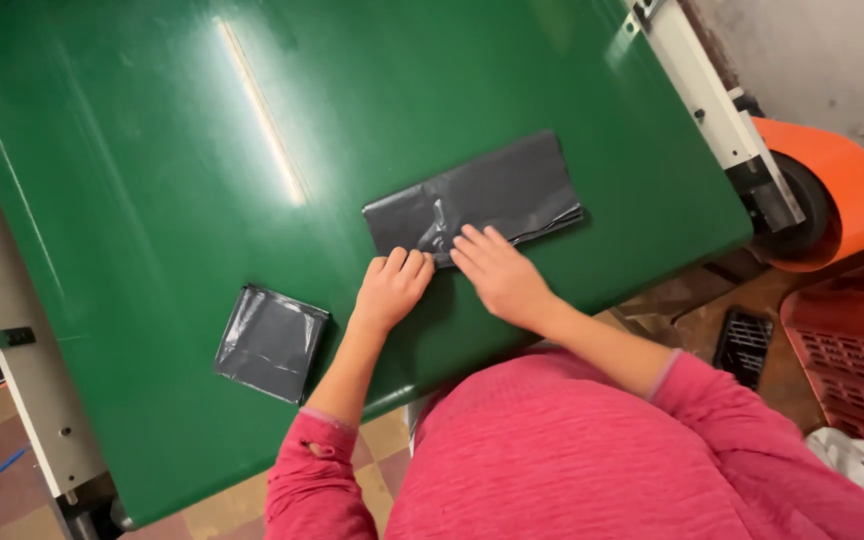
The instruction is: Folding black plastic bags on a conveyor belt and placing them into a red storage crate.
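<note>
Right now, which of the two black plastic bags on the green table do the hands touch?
The larger, longer black bag, farther from the person. The left hand and right hand press its near edge. The small folded bag lies alone, untouched.

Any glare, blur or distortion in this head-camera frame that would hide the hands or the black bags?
Head view: a long bright glare streak lies on the green table, away from the work. The left hand, the right hand, the flat black bag and the folded black bag are sharp. The table's edges bow slightly, wide-angle.
</note>
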